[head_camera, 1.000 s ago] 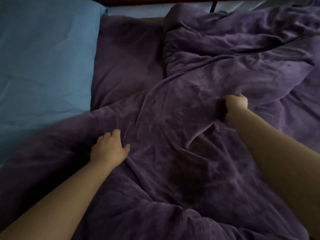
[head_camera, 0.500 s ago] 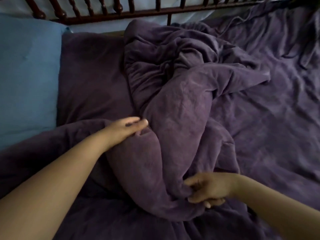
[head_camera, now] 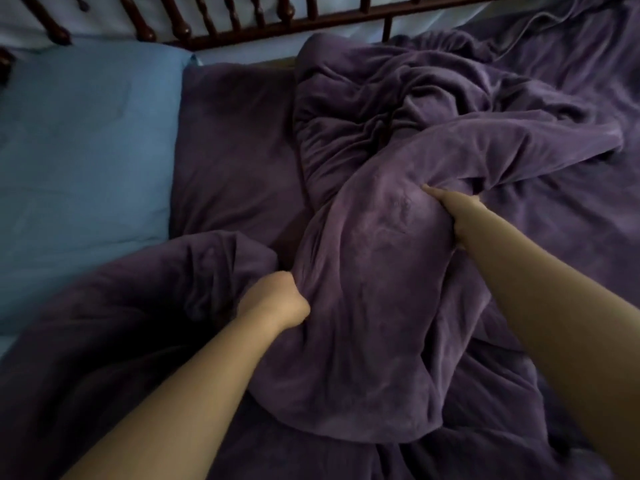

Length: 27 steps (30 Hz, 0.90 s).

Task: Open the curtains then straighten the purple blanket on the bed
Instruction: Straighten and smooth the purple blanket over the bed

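Two hands are on the purple blanket (head_camera: 374, 258), which lies bunched in a thick ridge down the middle of the bed, between the blue pillow (head_camera: 86, 161) and the flatter purple spread on the right. Our left hand (head_camera: 277, 303) has its fingers clenched around a fold on the ridge's near left side; our right hand (head_camera: 450, 209) grips the fabric farther up, thumb over the top. If we pull from these mid-blanket folds instead of an edge, we judge the bulk may only twist tighter or drag toward the wooden headboard (head_camera: 242, 15). The blanket looks plush, heavy and deeply creased, with no corner plainly visible.
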### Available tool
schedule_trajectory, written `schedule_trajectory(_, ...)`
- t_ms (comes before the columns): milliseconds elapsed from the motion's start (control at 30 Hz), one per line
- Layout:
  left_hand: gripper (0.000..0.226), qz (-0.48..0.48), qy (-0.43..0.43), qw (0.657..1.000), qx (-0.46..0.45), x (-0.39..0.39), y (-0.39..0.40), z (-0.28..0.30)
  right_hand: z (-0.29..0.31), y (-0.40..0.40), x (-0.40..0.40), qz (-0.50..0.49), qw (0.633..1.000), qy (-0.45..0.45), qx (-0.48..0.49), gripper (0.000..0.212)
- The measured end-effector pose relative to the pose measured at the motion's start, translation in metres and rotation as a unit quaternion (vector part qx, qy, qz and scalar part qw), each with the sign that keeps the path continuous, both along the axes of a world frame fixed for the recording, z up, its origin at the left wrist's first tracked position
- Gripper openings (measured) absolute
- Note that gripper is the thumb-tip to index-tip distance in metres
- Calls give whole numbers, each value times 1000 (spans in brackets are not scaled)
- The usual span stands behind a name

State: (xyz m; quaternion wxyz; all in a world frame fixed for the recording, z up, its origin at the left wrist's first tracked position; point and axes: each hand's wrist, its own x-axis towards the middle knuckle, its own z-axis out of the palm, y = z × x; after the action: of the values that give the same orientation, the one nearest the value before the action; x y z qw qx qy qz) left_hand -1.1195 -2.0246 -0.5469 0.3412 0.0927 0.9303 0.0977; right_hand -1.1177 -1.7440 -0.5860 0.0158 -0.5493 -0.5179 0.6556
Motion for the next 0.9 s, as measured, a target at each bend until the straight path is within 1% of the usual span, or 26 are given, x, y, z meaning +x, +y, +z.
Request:
schedule_trajectory(33, 29, 21, 28, 999, -1, 4, -2, 0, -1, -2, -1, 8, 1000, 6, -27, 89)
schedule_trajectory(67, 29, 37, 46, 998, 8, 7, -5, 0, -1, -2, 3, 22, 998, 15, -53, 68)
schedule_trajectory(133, 29, 57, 78, 995, 38, 13, -11, 6, 1, -1, 20, 59, 996, 21, -59, 24)
schedule_trajectory(167, 29, 62, 90, 993, 51, 15, -14, 11, 5, 2, 31, 71, 995, 32, -59, 19)
schedule_trajectory(233, 32, 57, 100, 991, 71, 24, -20, 27, 14, 6, 53, 86, 992, 63, -67, 35)
schedule_trajectory(267, 34, 51, 96, 991, 78, 29, -22, 34, 21, 5, 64, 89, 991, 73, -71, 37)
schedule_trajectory(367, 34, 56, 102, 989, 87, 39, -34, 63, 53, -9, 85, 82, 988, 111, -70, 33)
schedule_trajectory(467, 38, 100, 138, 981, 95, 36, -63, 99, 98, -40, 92, 89, 984, 156, -8, 19)
schedule_trajectory(533, 42, 135, 172, 971, 101, 27, -90, 128, 135, -72, 83, 89, 975, 196, 61, 30)
schedule_trajectory(600, 38, 165, 202, 960, 104, 16, -127, 162, 176, -111, 67, 106, 962, 224, 119, 34)
schedule_trajectory(667, 35, 184, 231, 950, 102, 3, -178, 204, 222, -162, 46, 118, 946, 263, 150, 36)
schedule_trajectory(733, 32, 188, 249, 946, 87, -16, -234, 242, 268, -214, 14, 133, 918, 319, 197, 43)
schedule_trajectory(800, 31, 172, 237, 955, 50, -22, -297, 273, 314, -281, -25, 186, 877, 355, 265, 52)
schedule_trajectory(833, 31, 150, 215, 965, 23, -18, -322, 280, 332, -313, -45, 230, 851, 363, 303, 54)
schedule_trajectory(867, 31, 128, 175, 976, -10, -14, -348, 283, 348, -348, -65, 289, 814, 357, 355, 55)
schedule_trajectory(900, 31, 101, 114, 987, -49, -7, -373, 282, 359, -387, -82, 363, 770, 332, 407, 53)
